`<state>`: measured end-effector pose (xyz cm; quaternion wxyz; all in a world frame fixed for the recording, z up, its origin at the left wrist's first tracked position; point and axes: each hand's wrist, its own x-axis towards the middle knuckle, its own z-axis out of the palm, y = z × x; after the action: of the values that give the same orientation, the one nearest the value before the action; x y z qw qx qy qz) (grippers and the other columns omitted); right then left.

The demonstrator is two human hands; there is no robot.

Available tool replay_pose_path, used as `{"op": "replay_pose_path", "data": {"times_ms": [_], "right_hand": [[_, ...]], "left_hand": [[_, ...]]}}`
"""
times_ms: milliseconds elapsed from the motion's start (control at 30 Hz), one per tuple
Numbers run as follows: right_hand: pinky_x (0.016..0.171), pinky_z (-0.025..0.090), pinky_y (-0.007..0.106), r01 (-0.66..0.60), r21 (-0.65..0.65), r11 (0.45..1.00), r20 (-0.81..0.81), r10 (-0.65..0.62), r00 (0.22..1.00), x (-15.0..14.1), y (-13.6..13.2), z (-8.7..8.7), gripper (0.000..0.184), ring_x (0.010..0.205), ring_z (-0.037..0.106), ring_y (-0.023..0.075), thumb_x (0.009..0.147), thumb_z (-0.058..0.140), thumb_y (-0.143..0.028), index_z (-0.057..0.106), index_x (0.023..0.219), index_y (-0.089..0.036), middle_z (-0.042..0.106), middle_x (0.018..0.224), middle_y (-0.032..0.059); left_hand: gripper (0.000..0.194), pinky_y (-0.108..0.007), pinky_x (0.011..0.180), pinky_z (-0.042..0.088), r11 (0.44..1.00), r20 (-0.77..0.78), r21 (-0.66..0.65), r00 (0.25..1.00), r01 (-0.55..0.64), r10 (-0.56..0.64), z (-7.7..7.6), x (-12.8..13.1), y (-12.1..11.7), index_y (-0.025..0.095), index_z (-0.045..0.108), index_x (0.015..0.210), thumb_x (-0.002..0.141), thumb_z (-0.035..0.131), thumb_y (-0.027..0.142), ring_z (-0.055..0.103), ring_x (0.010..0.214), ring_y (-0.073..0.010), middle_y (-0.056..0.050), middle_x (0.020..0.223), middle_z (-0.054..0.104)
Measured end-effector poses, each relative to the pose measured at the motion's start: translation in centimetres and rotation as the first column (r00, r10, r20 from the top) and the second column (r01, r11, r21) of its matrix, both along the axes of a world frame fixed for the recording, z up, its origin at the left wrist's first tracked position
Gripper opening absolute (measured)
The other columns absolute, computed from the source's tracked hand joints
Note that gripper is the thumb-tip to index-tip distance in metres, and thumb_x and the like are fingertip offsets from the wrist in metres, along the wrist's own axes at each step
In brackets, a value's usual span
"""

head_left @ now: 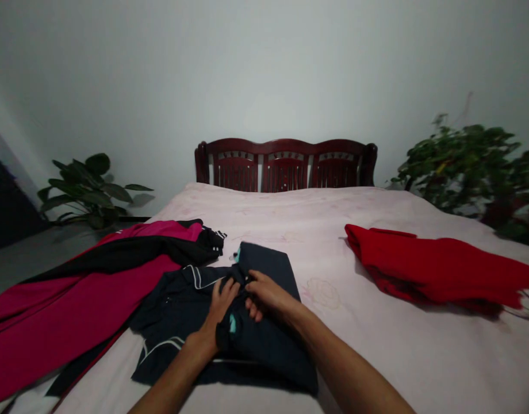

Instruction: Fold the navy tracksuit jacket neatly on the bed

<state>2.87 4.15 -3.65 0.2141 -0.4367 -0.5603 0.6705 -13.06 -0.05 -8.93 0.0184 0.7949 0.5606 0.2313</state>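
A dark navy polo shirt [173, 310] with white piping lies flat on the bed, part of it folded over itself. My left hand [221, 302] and my right hand [267, 296] meet near its middle, both pinching the fabric close to a small turquoise patch. To the left, touching the shirt, lies a magenta and black jacket [70, 305]. A red garment [437, 270] lies loosely bunched on the right, well away from both hands.
A pale pink bedsheet [376, 356] covers the bed, which ends at a dark red wooden headboard [286, 167] against a white wall. Leafy potted plants stand beyond the bed on the left [87, 192] and the right [458, 161]. The floor shows past the bed's left edge.
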Motion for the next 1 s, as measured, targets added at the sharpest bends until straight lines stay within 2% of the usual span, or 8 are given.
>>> {"op": "replay_pose_path", "data": {"times_ms": [133, 233, 333, 433, 600, 767, 933, 1000], "right_hand": [[0.043, 0.047, 0.021, -0.049, 0.042, 0.998, 0.036, 0.047, 0.998, -2.1, -1.1, -3.4, 0.065, 0.046, 0.056, 0.0111, 0.082, 0.046, -0.018, 0.035, 0.146, -0.016, 0.059, 0.064, -0.0040], [0.058, 0.054, 0.028, 0.137, 0.235, 0.962, -0.053, -0.129, 0.990, -1.1, -0.5, -1.9, 0.044, 0.061, 0.063, 0.0134, 0.083, 0.044, -0.020, 0.059, 0.124, -0.017, 0.066, 0.079, 0.0021], [0.097, 0.049, 0.038, 0.237, 0.661, 0.712, 0.014, -0.328, 0.945, 1.0, 1.2, 0.5, 0.040, 0.106, 0.064, 0.0206, 0.090, 0.042, -0.027, 0.063, 0.123, -0.021, 0.069, 0.115, 0.0087], [0.119, 0.024, 0.047, -0.033, 0.856, 0.515, 0.292, -0.430, 0.854, 2.8, 2.8, 0.2, 0.048, 0.140, 0.039, 0.0271, 0.095, 0.041, -0.034, 0.054, 0.139, -0.019, 0.049, 0.148, 0.0122], [0.121, 0.011, 0.053, -0.260, 0.729, 0.634, 0.579, -0.367, 0.728, 4.2, 4.3, -4.0, 0.055, 0.149, 0.022, 0.0333, 0.093, 0.050, -0.038, 0.050, 0.143, -0.014, 0.036, 0.157, 0.0162], [0.116, 0.032, 0.045, 0.300, 0.591, 0.749, 0.352, -0.574, 0.740, 6.6, 4.3, -4.0, 0.061, 0.143, 0.037, 0.0304, 0.093, 0.045, -0.034, 0.040, 0.147, -0.007, 0.040, 0.152, 0.0229], [0.090, 0.056, 0.040, 0.316, 0.171, 0.933, -0.025, -0.316, 0.948, 8.7, 0.0, -3.1, 0.057, 0.104, 0.070, 0.0280, 0.087, 0.058, -0.044, 0.055, 0.133, -0.012, 0.070, 0.120, 0.0188], [0.085, 0.058, 0.042, 0.255, -0.074, 0.964, -0.256, -0.265, 0.929, 8.6, -1.9, -3.1, 0.054, 0.093, 0.073, 0.0284, 0.078, 0.069, -0.039, 0.061, 0.124, -0.013, 0.074, 0.109, 0.0166]], "left_hand": [[0.050, -0.056, 0.115, 0.031, 0.967, -0.028, -0.152, 0.979, -0.204, 0.202, 2.1, -5.8, -1.4, 0.023, 0.064, 0.124, 0.086, 0.038, 0.004, 0.060, 0.122, -0.0213, -0.008, 0.130, 0.068], [0.044, -0.045, 0.109, 0.043, 0.966, 0.084, -0.086, 0.964, -0.244, 0.251, 4.7, -4.7, -2.5, 0.020, 0.066, 0.122, 0.093, 0.033, 0.011, 0.063, 0.118, -0.0198, -0.008, 0.125, 0.070], [0.042, -0.044, 0.117, 0.036, 0.997, 0.089, -0.026, 0.994, -0.068, 0.070, 5.6, -0.4, -3.9, 0.022, 0.062, 0.130, 0.098, 0.035, 0.020, 0.055, 0.131, -0.0191, -0.005, 0.136, 0.064], [0.048, -0.050, 0.121, 0.027, 0.991, -0.030, -0.127, 0.999, 0.028, -0.032, 4.2, 3.5, -5.0, 0.020, 0.051, 0.142, 0.098, 0.044, 0.034, 0.039, 0.144, -0.0259, -0.010, 0.151, 0.049], [0.064, -0.055, 0.123, 0.019, 0.962, -0.119, -0.274, 0.993, -0.009, -0.024, 1.1, 4.8, -5.4, 0.019, 0.038, 0.152, 0.096, 0.046, 0.048, 0.023, 0.150, -0.0302, -0.013, 0.160, 0.031], [0.067, -0.053, 0.124, 0.016, 0.935, -0.118, -0.354, 0.993, -0.036, -0.007, 1.6, 4.2, -5.5, 0.019, 0.029, 0.155, 0.096, 0.044, 0.046, 0.016, 0.152, -0.0283, -0.011, 0.164, 0.020], [0.067, -0.051, 0.123, 0.017, 0.906, -0.113, -0.417, 0.993, -0.066, 0.020, 2.7, 4.6, -5.4, 0.019, 0.024, 0.156, 0.097, 0.039, 0.046, 0.011, 0.152, -0.0279, -0.013, 0.164, 0.014], [0.066, -0.051, 0.124, 0.014, 0.897, -0.096, -0.434, 0.994, -0.083, 0.046, 2.9, 5.2, -5.4, 0.019, 0.023, 0.157, 0.098, 0.038, 0.045, 0.009, 0.152, -0.0278, -0.013, 0.164, 0.013]]}}
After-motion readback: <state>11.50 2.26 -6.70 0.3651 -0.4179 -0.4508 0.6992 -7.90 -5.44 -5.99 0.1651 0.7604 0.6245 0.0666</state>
